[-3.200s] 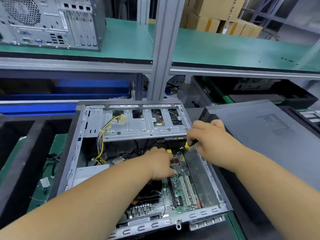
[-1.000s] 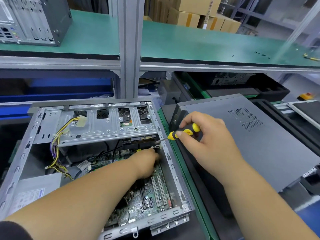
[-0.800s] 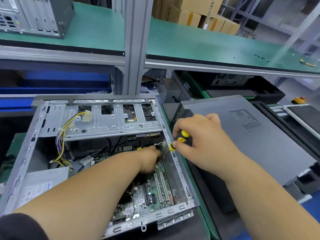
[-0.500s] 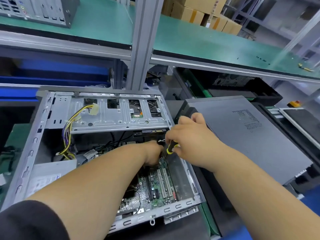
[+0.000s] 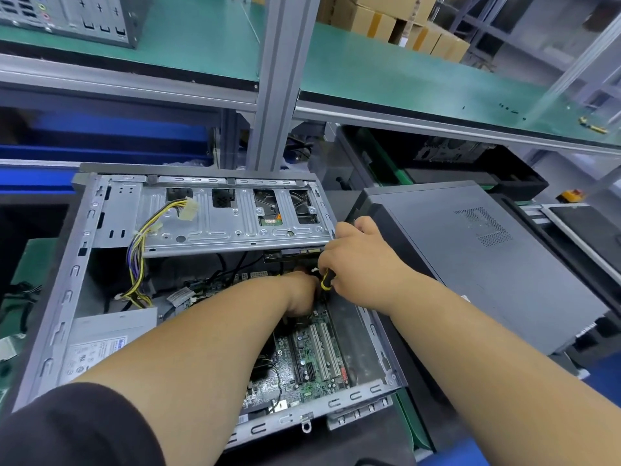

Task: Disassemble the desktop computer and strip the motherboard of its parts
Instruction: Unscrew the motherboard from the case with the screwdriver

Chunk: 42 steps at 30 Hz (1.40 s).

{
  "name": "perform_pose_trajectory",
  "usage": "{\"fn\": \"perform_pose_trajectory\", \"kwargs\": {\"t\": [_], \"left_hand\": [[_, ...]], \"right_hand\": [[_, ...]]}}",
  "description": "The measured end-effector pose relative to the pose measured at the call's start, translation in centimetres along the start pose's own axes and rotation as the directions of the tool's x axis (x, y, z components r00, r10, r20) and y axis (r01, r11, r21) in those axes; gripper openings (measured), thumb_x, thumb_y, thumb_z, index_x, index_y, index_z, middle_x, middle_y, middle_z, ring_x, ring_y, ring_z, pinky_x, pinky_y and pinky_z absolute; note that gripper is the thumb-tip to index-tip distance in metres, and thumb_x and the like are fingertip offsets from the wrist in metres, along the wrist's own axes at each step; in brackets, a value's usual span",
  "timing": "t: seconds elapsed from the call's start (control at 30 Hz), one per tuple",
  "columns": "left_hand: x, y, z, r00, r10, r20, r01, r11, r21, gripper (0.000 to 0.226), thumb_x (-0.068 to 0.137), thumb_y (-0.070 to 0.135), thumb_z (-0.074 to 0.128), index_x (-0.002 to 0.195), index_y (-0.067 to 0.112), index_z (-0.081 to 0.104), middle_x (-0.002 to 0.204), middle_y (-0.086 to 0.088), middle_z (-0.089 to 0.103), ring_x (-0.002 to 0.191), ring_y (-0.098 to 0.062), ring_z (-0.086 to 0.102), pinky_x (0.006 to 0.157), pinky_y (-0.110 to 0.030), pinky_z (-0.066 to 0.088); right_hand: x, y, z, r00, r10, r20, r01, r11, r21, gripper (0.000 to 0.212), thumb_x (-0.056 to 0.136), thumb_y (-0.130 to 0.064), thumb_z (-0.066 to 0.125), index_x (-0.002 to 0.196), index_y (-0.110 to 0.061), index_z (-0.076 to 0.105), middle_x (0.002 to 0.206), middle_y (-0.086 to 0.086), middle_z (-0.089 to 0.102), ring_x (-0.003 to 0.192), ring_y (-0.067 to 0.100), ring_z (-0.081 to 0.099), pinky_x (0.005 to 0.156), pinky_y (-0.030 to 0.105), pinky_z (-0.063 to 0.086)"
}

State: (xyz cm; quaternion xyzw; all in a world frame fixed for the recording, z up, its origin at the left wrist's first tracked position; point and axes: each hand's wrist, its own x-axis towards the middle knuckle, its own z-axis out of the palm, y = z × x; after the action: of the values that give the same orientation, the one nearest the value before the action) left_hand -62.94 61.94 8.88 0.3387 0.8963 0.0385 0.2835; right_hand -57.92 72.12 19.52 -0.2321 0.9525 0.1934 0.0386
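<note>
The right hand (image 5: 361, 260) had dropped its screwdriver (image 5: 325, 280) into the computer case (image 5: 60, 297), gripping it; the left hand (image 5: 300, 294), grip hidden, steadied the motherboard (image 5: 316, 361). Likely unscrewing next.

1. Three computer cases: one open case (image 5: 67, 297), one closed case (image 5: 487, 264) just right of it, and one upright case (image 5: 100, 18) on the shelf behind it.
2. Two hands inside the open case: left hand (image 5: 302, 295), right hand (image 5: 359, 260).
3. One screwdriver (image 5: 326, 280) (yellow and black).
4. About four cardboard boxes (image 5: 369, 15) far behind the open case.
</note>
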Motion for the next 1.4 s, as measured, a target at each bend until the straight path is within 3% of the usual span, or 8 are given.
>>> {"fn": "perform_pose_trajectory", "kwargs": {"t": [0.17, 0.27, 0.33, 0.43, 0.73, 1.07, 1.23, 1.4], "left_hand": [[0.0, 0.1, -0.2, 1.0, -0.004, 0.006, 0.004, 1.0, 0.002, 0.035, 0.092, 0.008, 0.048, 0.127, 0.011, 0.053, 0.123, -0.011, 0.057, 0.092, -0.027, 0.053, 0.075, -0.027, 0.041], [-0.2, 0.1, -0.2, 1.0, -0.014, -0.006, 0.014, 1.0, -0.021, 0.032, 0.091, 0.007, 0.049, 0.123, 0.009, 0.054, 0.121, -0.013, 0.057, 0.099, -0.028, 0.056, 0.081, -0.029, 0.044], [-0.3, 0.0, 0.0, 0.999, -0.035, -0.008, 0.035, 0.999, -0.027, 0.029, 0.091, 0.007, 0.049, 0.118, 0.007, 0.057, 0.113, -0.014, 0.056, 0.102, -0.029, 0.056, 0.085, -0.033, 0.047], [-0.4, 0.1, 0.0, 0.998, -0.057, 0.019, 0.056, 0.998, 0.034, 0.024, 0.091, 0.007, 0.048, 0.112, 0.005, 0.059, 0.103, -0.015, 0.054, 0.095, -0.029, 0.056, 0.079, -0.032, 0.046], [-0.2, 0.3, -0.2, 0.998, -0.053, 0.017, 0.053, 0.998, 0.016, 0.04, 0.092, 0.007, 0.048, 0.131, 0.011, 0.05, 0.122, -0.011, 0.057, 0.104, -0.028, 0.059, 0.074, -0.028, 0.043], [0.3, 0.0, 0.1, 0.997, -0.068, 0.022, 0.068, 0.997, -0.044, 0.049, 0.089, 0.007, 0.049, 0.136, 0.019, 0.046, 0.12, -0.008, 0.056, 0.081, -0.022, 0.049, 0.066, -0.025, 0.04], [0.1, 0.1, -0.1, 0.995, -0.091, 0.04, 0.093, 0.995, -0.044, 0.05, 0.088, 0.008, 0.05, 0.136, 0.022, 0.045, 0.081, 0.007, 0.041, 0.063, -0.013, 0.045, 0.045, -0.023, 0.034], [-0.1, 0.2, -0.2, 0.995, -0.091, 0.049, 0.092, 0.996, -0.022, 0.053, 0.088, 0.006, 0.049, 0.139, 0.022, 0.043, 0.09, 0.002, 0.043, 0.07, -0.019, 0.047, 0.055, -0.024, 0.037]], "right_hand": [[0.2, 0.3, 0.5, 1.0, -0.018, 0.003, 0.018, 1.0, -0.014, 0.012, 0.085, -0.03, 0.062, 0.095, -0.027, 0.069, 0.089, -0.011, 0.063, 0.096, 0.015, 0.036, 0.087, 0.037, 0.019], [0.5, 0.4, 0.8, 0.999, -0.043, 0.034, 0.045, 0.998, -0.049, 0.034, 0.091, -0.059, 0.051, 0.087, -0.026, 0.06, 0.085, -0.01, 0.06, 0.097, 0.016, 0.037, 0.088, 0.039, 0.02], [0.7, 0.3, 0.9, 0.997, -0.07, 0.029, 0.072, 0.995, -0.075, 0.043, 0.094, -0.064, 0.038, 0.088, -0.025, 0.054, 0.086, -0.008, 0.061, 0.098, 0.017, 0.038, 0.088, 0.039, 0.019], [0.8, 0.6, 0.9, 0.996, -0.093, 0.013, 0.093, 0.995, -0.045, 0.039, 0.1, -0.054, 0.037, 0.099, -0.021, 0.057, 0.091, -0.005, 0.064, 0.102, 0.019, 0.038, 0.087, 0.039, 0.016], [0.4, 1.2, 0.5, 0.989, -0.147, 0.028, 0.147, 0.989, -0.008, 0.023, 0.1, -0.039, 0.047, 0.106, -0.021, 0.06, 0.097, -0.007, 0.062, 0.108, 0.017, 0.035, 0.091, 0.039, 0.014], [-0.2, 1.4, 0.8, 0.987, -0.161, -0.012, 0.161, 0.987, -0.018, 0.022, 0.099, -0.038, 0.047, 0.108, -0.022, 0.059, 0.097, -0.007, 0.062, 0.11, 0.017, 0.033, 0.093, 0.04, 0.014], [-0.3, 1.5, 1.0, 0.986, -0.163, -0.024, 0.163, 0.987, -0.011, 0.021, 0.099, -0.038, 0.047, 0.107, -0.022, 0.059, 0.096, -0.007, 0.062, 0.108, 0.016, 0.031, 0.095, 0.04, 0.016], [-0.2, 1.5, 1.0, 0.986, -0.165, -0.037, 0.164, 0.986, -0.018, 0.018, 0.098, -0.036, 0.05, 0.106, -0.023, 0.06, 0.095, -0.008, 0.061, 0.108, 0.017, 0.033, 0.094, 0.041, 0.016]]}}
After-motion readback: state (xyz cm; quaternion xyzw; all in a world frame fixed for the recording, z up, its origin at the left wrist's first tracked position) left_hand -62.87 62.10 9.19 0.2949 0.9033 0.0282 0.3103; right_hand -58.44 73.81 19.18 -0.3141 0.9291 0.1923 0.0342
